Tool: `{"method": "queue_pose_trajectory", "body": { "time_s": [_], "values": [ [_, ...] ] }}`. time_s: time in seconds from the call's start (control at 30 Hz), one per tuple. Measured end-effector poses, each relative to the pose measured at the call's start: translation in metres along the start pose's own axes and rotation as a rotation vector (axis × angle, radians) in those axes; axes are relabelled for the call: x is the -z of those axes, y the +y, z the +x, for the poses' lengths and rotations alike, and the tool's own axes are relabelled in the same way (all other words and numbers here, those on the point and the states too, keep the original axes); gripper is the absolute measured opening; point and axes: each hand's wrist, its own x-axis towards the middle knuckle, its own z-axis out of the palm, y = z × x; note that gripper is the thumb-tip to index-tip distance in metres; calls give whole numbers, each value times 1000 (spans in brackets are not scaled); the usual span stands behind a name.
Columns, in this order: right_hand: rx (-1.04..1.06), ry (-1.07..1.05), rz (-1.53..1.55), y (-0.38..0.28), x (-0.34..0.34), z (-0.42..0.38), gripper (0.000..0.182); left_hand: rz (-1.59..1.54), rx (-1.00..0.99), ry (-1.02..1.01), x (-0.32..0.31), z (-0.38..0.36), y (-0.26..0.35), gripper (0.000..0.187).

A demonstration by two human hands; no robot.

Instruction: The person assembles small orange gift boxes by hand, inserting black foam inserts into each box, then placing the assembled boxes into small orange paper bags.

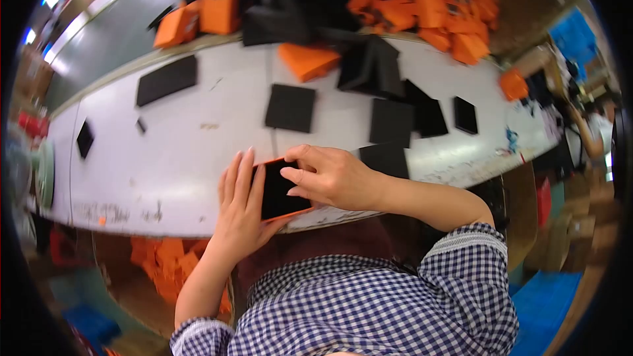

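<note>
At the table's near edge, a small orange box (285,215) with a black inside or black lining lies between my hands. My left hand (239,206) grips its left side, fingers along the wall and thumb low at the near edge. Bent over the far right corner is my right hand (337,177), its fingers closed at the rim and over the black part. Whether it pinches the wall or the black lining is partly hidden. Beyond my hands lies a black square sheet (290,107), and to the right another black sheet (385,159) sits partly behind my right wrist.
Orange boxes (432,10) are heaped at the far right, with a pile of black pieces (300,3) beside them. Loose black pieces (167,80) lie across the white table (198,151). A bin of orange pieces (168,260) stands below left. A person's arm (583,128) shows at far right.
</note>
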Motion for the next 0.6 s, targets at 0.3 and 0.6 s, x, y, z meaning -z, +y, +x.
{"method": "queue_pose_trajectory", "body": {
  "time_s": [0.3,0.6],
  "values": [
    [-1102,267,-641,171,241,-180,89,184,-197,-182,8,11,11,44],
    [-1096,388,-908,318,300,-196,136,155,-40,-238,12,-4,14,42]
  ]
}}
